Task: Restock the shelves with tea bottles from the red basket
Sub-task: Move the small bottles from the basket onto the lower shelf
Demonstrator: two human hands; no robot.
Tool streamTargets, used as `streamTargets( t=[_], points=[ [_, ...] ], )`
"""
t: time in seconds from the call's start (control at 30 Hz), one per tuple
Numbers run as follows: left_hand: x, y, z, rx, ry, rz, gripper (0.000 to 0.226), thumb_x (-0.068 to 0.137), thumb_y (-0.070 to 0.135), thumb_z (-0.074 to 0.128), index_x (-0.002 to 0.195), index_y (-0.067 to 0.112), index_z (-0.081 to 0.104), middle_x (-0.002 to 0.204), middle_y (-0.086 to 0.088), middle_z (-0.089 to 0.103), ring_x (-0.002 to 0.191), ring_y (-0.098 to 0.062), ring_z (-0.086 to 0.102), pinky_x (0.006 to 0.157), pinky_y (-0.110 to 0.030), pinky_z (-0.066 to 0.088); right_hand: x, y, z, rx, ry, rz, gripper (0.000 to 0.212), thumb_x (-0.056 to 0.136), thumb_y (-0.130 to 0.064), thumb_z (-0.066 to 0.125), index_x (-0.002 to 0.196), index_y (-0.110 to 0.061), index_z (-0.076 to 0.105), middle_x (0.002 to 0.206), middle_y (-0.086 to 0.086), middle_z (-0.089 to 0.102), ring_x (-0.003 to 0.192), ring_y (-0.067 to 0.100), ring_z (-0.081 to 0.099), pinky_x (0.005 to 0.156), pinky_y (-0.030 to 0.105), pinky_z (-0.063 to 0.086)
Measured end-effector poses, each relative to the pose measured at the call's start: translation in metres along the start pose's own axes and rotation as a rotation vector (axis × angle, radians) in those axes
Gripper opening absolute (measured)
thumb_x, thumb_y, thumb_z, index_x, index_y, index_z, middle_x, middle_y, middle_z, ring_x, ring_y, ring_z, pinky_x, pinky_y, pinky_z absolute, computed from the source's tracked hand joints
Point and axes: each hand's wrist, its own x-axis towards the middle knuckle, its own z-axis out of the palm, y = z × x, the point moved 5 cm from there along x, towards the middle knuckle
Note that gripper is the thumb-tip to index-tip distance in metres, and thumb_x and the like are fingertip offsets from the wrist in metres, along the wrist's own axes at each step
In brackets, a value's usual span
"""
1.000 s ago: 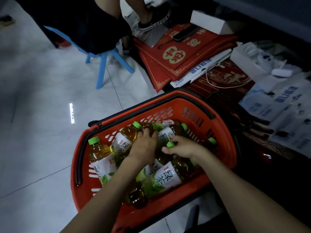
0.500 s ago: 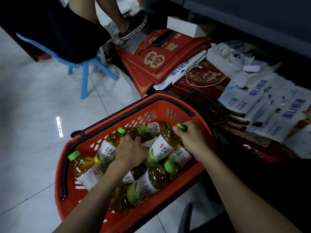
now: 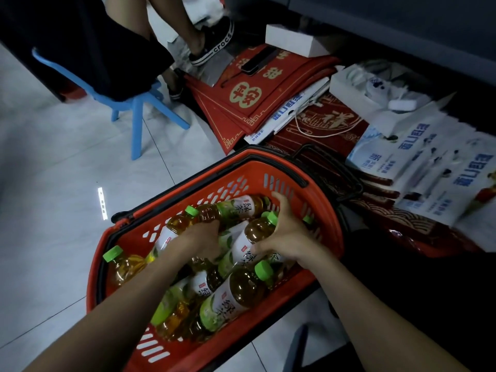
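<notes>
A red basket [image 3: 326, 213] with black handles sits on the tiled floor, filled with several tea bottles with green caps and white-green labels. My left hand [image 3: 200, 241] reaches into the middle of the pile and closes around a bottle [image 3: 174, 229] lying on its side. My right hand [image 3: 288, 232] grips another tea bottle [image 3: 251, 238] by its shoulder, its green cap pointing up and right. One bottle [image 3: 236, 294] lies loose at the front of the basket. No shelf is in view.
A person sits on a blue plastic stool [image 3: 139, 114] at the upper left, their shoe [image 3: 214, 44] near flat red boxes [image 3: 257, 95]. White and blue packages [image 3: 429, 170] are piled on the right. Pale floor tiles [image 3: 53, 183] spread to the left.
My right hand shifted from a cap near the basket's far rim onto the shoulder of a middle bottle. My left hand stayed on its bottle. The view moved slightly.
</notes>
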Motion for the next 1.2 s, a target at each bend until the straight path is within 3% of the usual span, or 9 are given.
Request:
streamTargets(
  t=[0.17, 0.27, 0.37, 0.57, 0.8, 0.87, 1.03, 1.1, 1.2],
  points=[
    [-0.010, -0.028, -0.008, -0.170, -0.076, -0.049, 0.081, 0.072, 0.026, 0.081, 0.141, 0.014, 0.041, 0.139, -0.008, 0.050, 0.125, -0.028, 0.050, 0.102, -0.042, 0.047, -0.004, -0.009, 0.008, 0.041, 0.021, -0.121, 0.112, 0.053, -0.022, 0.091, 0.140, -0.045, 0.026, 0.127, -0.010, 0.053, 0.114, 0.014, 0.053, 0.092, 0.035, 0.052],
    [-0.024, -0.048, -0.008, -0.664, -0.250, -0.003, 0.088, 0.060, 0.033, 0.089, 0.137, 0.014, 0.049, 0.132, -0.010, 0.060, 0.118, -0.030, 0.059, 0.096, -0.045, 0.053, -0.005, -0.017, -0.001, 0.225, 0.101, -0.135, 0.079, 0.058, -0.018, 0.091, 0.123, -0.035, 0.051, 0.105, -0.014, 0.064, 0.099, 0.008, 0.062, 0.081, 0.025, 0.052],
    [-0.036, -0.044, 0.000, -1.128, -0.317, 0.143, 0.073, 0.063, 0.013, 0.086, 0.129, 0.014, 0.053, 0.124, -0.013, 0.067, 0.115, -0.031, 0.062, 0.093, -0.044, 0.050, -0.001, -0.022, -0.028, 0.359, 0.235, -0.159, 0.049, 0.067, -0.016, 0.087, 0.108, -0.029, 0.062, 0.092, -0.014, 0.068, 0.086, 0.002, 0.064, 0.068, 0.017, 0.046],
    [-0.022, -0.010, 0.023, -1.332, -0.042, 0.303, 0.079, 0.063, -0.024, 0.065, 0.130, 0.013, 0.047, 0.120, -0.015, 0.068, 0.120, -0.035, 0.058, 0.104, -0.052, 0.044, -0.004, -0.030, -0.045, 0.206, 0.291, -0.244, 0.049, 0.066, -0.027, 0.086, 0.108, -0.034, 0.062, 0.097, -0.015, 0.067, 0.090, 0.000, 0.063, 0.071, 0.018, 0.046],
    [-0.018, 0.007, 0.027, -1.519, 0.053, 0.373, 0.095, 0.062, -0.004, 0.078, 0.140, 0.032, 0.036, 0.127, -0.009, 0.064, 0.121, -0.028, 0.058, 0.097, -0.041, 0.047, 0.010, -0.021, -0.019, 0.189, 0.190, -0.204, 0.052, 0.069, -0.055, 0.076, 0.116, -0.036, 0.063, 0.109, -0.014, 0.069, 0.105, 0.006, 0.064, 0.093, 0.036, 0.053],
    [-0.016, 0.005, 0.026, -1.562, 0.081, 0.328, 0.088, 0.067, -0.007, 0.077, 0.140, 0.025, 0.041, 0.126, -0.010, 0.065, 0.120, -0.029, 0.057, 0.098, -0.042, 0.046, 0.015, -0.017, -0.016, 0.192, 0.085, -0.167, 0.044, 0.082, -0.048, 0.071, 0.123, -0.038, 0.057, 0.111, -0.017, 0.066, 0.111, 0.010, 0.062, 0.100, 0.039, 0.050],
    [-0.016, -0.001, 0.026, -1.373, 0.100, 0.296, 0.078, 0.068, 0.000, 0.076, 0.137, 0.024, 0.048, 0.127, -0.003, 0.064, 0.122, -0.024, 0.056, 0.104, -0.045, 0.044, 0.025, 0.003, -0.012, 0.034, -0.111, -0.059, 0.119, 0.072, -0.009, 0.081, 0.149, -0.048, -0.001, 0.134, -0.008, 0.052, 0.121, 0.015, 0.052, 0.105, 0.040, 0.043],
    [-0.019, -0.001, 0.031, -1.322, 0.092, 0.282, 0.081, 0.063, 0.007, 0.079, 0.137, 0.024, 0.049, 0.127, -0.002, 0.065, 0.122, -0.023, 0.057, 0.108, -0.051, 0.040, 0.029, 0.016, -0.011, 0.122, -0.019, -0.052, 0.120, 0.069, -0.005, 0.082, 0.147, -0.049, 0.002, 0.135, -0.003, 0.056, 0.124, 0.018, 0.053, 0.102, 0.042, 0.047],
    [-0.023, 0.001, 0.032, -1.334, 0.106, 0.282, 0.079, 0.062, 0.009, 0.079, 0.135, 0.024, 0.052, 0.125, -0.002, 0.066, 0.121, -0.021, 0.057, 0.104, -0.044, 0.044, 0.025, 0.011, -0.007, 0.218, 0.046, -0.052, 0.084, 0.080, -0.006, 0.077, 0.142, -0.032, 0.027, 0.126, -0.001, 0.063, 0.122, 0.017, 0.056, 0.082, 0.024, 0.048]
  ],
)
